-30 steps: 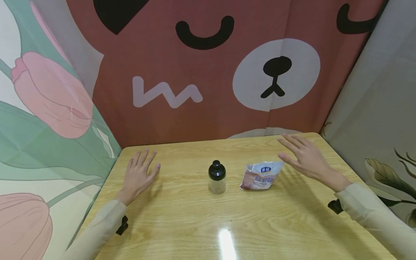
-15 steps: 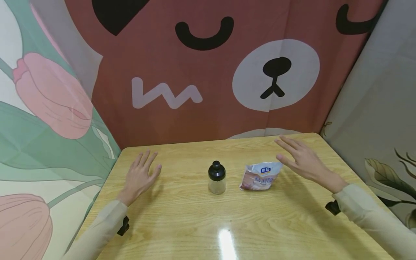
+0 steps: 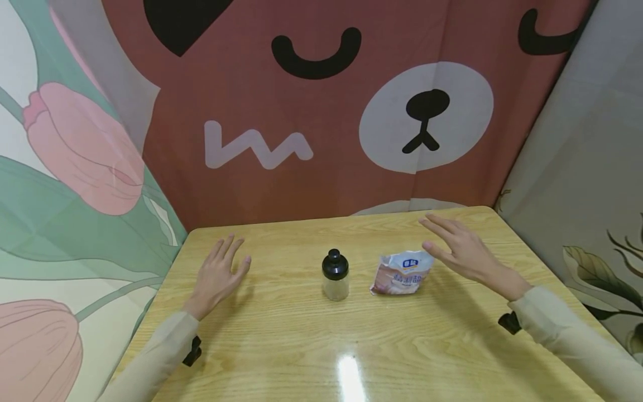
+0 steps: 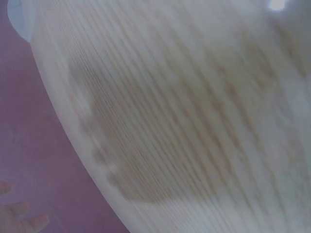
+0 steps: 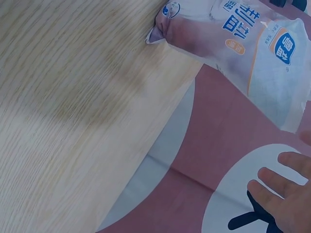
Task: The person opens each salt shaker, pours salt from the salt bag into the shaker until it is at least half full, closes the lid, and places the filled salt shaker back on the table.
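Observation:
A small clear jar with a black knobbed lid (image 3: 335,276) stands upright mid-table in the head view. To its right sits a white and pinkish bag of salt (image 3: 401,276), propped up with blue print. My right hand (image 3: 467,254) hovers just right of the bag, fingers extended and thumb near its top corner; whether they touch is unclear. The right wrist view shows the bag (image 5: 233,43) up close and a gap to the fingers (image 5: 274,184). My left hand (image 3: 216,282) is held above the table's left side, fingers spread, holding nothing.
The wood-grain table (image 3: 281,335) has a glare spot near its front. A reddish cloth with a bear face (image 3: 321,184) hangs behind it. Patterned cloths (image 3: 85,234) border the left side and a grey cloth (image 3: 562,184) the right.
My right hand has drifted left and slightly down, closer to the bag of salt. The left hand has shifted slightly right. Jar and bag stay where they were.

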